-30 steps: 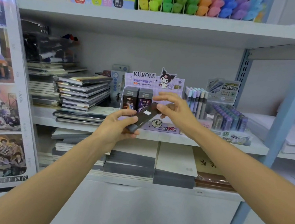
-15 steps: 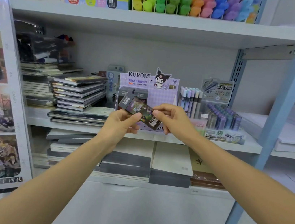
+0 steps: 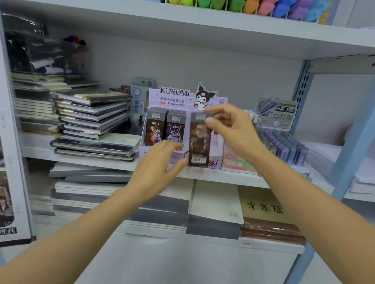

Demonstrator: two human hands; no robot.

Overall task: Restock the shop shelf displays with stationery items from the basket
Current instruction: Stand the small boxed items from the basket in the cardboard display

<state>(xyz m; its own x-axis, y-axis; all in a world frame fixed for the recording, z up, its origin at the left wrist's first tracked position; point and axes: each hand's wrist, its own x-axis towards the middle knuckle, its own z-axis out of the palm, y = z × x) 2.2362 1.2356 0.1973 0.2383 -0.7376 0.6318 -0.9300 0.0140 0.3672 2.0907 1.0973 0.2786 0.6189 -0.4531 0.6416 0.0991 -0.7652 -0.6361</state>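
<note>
Item: dark pack (image 3: 199, 141), held upright against the front of the Kuromi display box (image 3: 176, 97) on the middle shelf (image 3: 225, 177), beside two like packs (image 3: 155, 126) seated in it. Grip of right hand (image 3: 234, 129): pinched on the pack's top end. Grip of left hand (image 3: 156, 168): slack, fingers extended, thumb at the pack's lower edge.

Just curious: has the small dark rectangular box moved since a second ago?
Yes. The small dark rectangular box has swung from tilted to upright and shifted right across the purple Kuromi cardboard display.
</note>
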